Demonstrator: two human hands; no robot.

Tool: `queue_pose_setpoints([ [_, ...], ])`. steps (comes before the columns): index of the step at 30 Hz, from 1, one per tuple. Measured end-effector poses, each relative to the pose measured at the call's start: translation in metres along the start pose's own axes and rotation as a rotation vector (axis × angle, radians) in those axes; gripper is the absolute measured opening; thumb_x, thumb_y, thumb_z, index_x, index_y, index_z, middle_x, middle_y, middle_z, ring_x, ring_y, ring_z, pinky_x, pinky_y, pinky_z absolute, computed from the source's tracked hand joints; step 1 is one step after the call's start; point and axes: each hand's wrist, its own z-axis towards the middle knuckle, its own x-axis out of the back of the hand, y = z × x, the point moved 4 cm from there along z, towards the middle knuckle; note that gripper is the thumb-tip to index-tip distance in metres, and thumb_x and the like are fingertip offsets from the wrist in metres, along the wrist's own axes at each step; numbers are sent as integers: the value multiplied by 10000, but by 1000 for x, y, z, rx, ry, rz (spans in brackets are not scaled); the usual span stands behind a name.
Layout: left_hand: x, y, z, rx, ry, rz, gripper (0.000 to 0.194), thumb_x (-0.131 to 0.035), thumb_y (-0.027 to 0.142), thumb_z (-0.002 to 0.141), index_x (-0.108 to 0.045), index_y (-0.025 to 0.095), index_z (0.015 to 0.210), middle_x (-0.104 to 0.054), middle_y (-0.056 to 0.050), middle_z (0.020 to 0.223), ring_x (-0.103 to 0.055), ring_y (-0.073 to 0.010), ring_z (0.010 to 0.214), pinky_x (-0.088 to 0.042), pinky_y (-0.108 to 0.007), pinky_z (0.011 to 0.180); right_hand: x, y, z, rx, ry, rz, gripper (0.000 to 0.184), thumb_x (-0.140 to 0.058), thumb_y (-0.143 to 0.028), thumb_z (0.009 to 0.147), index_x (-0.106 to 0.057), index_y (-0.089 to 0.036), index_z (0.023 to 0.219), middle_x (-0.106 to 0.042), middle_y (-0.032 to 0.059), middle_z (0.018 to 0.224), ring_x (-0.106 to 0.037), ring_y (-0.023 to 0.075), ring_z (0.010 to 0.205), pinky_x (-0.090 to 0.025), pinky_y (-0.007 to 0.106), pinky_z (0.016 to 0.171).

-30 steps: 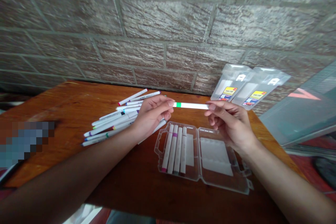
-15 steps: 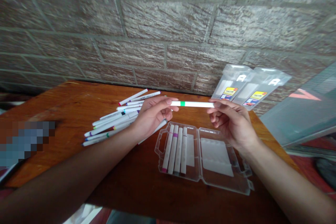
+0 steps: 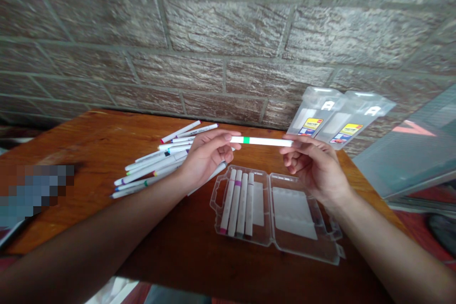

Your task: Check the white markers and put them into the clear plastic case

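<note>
A white marker with a green band [image 3: 265, 141] is held level above the table between my two hands. My left hand [image 3: 211, 154] pinches its left end, and my right hand [image 3: 315, 164] grips its right end. Below lies an open clear plastic case [image 3: 271, 218], with several white markers [image 3: 238, 204] side by side in its left half. Its right half holds a white sheet [image 3: 295, 213]. Beside and partly behind my left hand, a loose pile of white markers [image 3: 153, 171] with coloured bands and ends lies on the wood.
The wooden table [image 3: 89, 152] stands against a stone-block wall [image 3: 199, 28]. Two clear plastic cases with yellow labels [image 3: 326, 116] lean upright on the wall at the back right. A blurred-out patch [image 3: 32, 194] covers something at the left edge.
The marker has shifted very slightly and tilts a little more down at its right end. Both hands keep their hold, and the case and pile are unmoved.
</note>
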Motion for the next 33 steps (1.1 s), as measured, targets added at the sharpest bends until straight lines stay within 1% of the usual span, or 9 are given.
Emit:
queue_pose_setpoints([
  [5, 0, 1, -1, 2, 8, 9, 216, -856, 256, 761, -843, 137, 940, -793, -89, 797, -624, -116, 614, -455, -235, 563, 0, 1, -1, 7, -34, 3, 201, -768, -213, 728, -858, -218, 908, -811, 44, 754, -662, 125, 523, -487, 196, 408],
  [9, 0, 1, -1, -1, 12, 20, 205, -856, 261, 761, -844, 145, 930, -788, -81, 796, -623, -116, 616, -459, -234, 564, 0, 2, -2, 25, -61, -23, 150, -815, -246, 753, -852, -224, 896, -800, 46, 757, -658, 124, 539, -491, 197, 423],
  [13, -1, -1, -1, -2, -24, 42, 193, -849, 261, 773, -847, 147, 928, -784, -81, 771, -603, -108, 581, -448, -231, 546, -1, 4, -3, 65, -96, -63, 126, -878, -287, 763, -849, -238, 875, -787, 37, 753, -650, 122, 545, -491, 206, 432],
  [16, -2, -4, -2, -6, -64, 81, 190, -831, 262, 799, -849, 144, 947, -785, -85, 766, -582, -96, 556, -444, -232, 547, -3, 5, -4, 94, -124, -141, 145, -899, -322, 782, -851, -232, 884, -769, 33, 715, -648, 127, 539, -492, 218, 435],
  [21, -1, -9, -3, -7, -91, 177, 179, -801, 270, 829, -848, 157, 959, -801, -95, 799, -599, -104, 559, -442, -243, 553, -6, 4, -7, 166, -119, -396, 165, -904, -347, 797, -849, -221, 888, -742, 20, 645, -634, 127, 510, -485, 229, 442],
  [25, 0, -10, -3, -7, -82, 264, 196, -788, 298, 840, -841, 156, 965, -804, -95, 800, -595, -108, 528, -430, -258, 540, -11, -1, -10, 328, -117, -565, 130, -894, -339, 802, -850, -235, 868, -797, 36, 740, -662, 149, 568, -528, 265, 507],
  [27, 0, -11, -3, -9, -79, 279, 203, -791, 310, 842, -840, 154, 962, -803, -95, 799, -595, -110, 527, -430, -261, 538, -12, -2, -11, 374, -115, -618, 128, -893, -333, 803, -854, -238, 880, -821, 47, 802, -695, 170, 623, -560, 283, 553],
  [30, 0, -10, -3, -10, -93, 280, 218, -796, 328, 856, -840, 156, 982, -805, -95, 813, -600, -111, 538, -434, -263, 545, -11, 0, -11, 391, -117, -622, 134, -891, -327, 809, -860, -242, 908, -836, 52, 850, -719, 180, 657, -580, 290, 578],
  [33, -2, -9, -4, -6, -125, 267, 234, -801, 349, 873, -841, 162, 1009, -806, -93, 830, -609, -112, 556, -435, -261, 553, -9, 3, -9, 348, -125, -556, 151, -889, -331, 819, -861, -240, 937, -829, 44, 829, -694, 154, 592, -559, 273, 531],
])
